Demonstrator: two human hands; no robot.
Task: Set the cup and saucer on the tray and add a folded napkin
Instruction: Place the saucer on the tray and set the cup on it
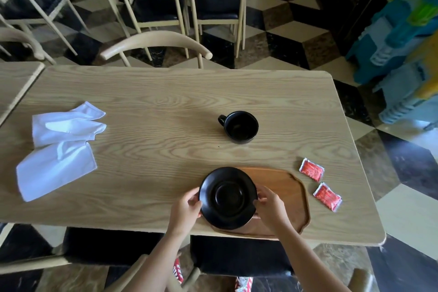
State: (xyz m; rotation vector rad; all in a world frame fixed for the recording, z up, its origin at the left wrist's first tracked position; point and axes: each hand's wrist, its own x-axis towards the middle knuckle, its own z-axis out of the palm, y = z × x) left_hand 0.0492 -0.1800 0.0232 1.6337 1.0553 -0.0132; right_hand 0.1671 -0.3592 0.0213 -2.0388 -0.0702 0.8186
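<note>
A black saucer [228,198] is held by both hands over the left part of the brown wooden tray [288,191] near the table's front edge. My left hand [187,208] grips its left rim and my right hand [270,206] grips its right rim. I cannot tell whether the saucer touches the tray. The black cup [240,127] stands upright and empty on the table behind the tray, its handle pointing left. A white cloth napkin [59,149] lies loosely spread at the table's left side.
Two red sachets [311,169] [327,196] lie on the wooden table [154,106] right of the tray. A chair back [156,42] stands at the table's far edge, with more chairs behind. Another table adjoins on the left.
</note>
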